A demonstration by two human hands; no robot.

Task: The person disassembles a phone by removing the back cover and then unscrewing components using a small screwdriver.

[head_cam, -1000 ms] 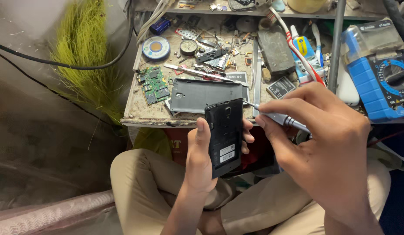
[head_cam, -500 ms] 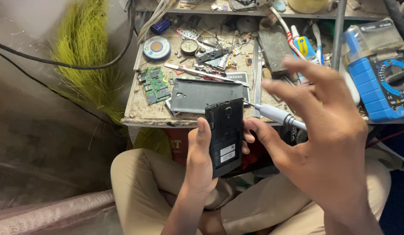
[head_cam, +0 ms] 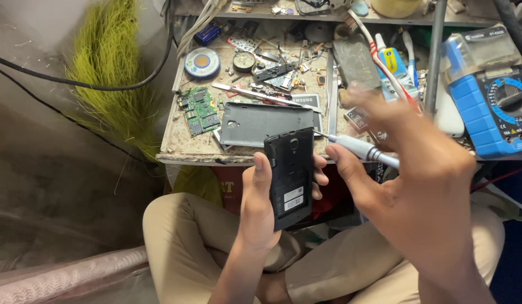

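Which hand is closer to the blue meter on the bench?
The right hand. It holds a small screwdriver just left of the blue meter. The left hand is farther off to the left, its grip around the black phone.

Soft, even daylight; no hard shadows, no glare. Sharp on phone and bench. Motion blur on right hand fingers. Dimmer at left edge.

Beige trousers, bare forearms, no sleeves
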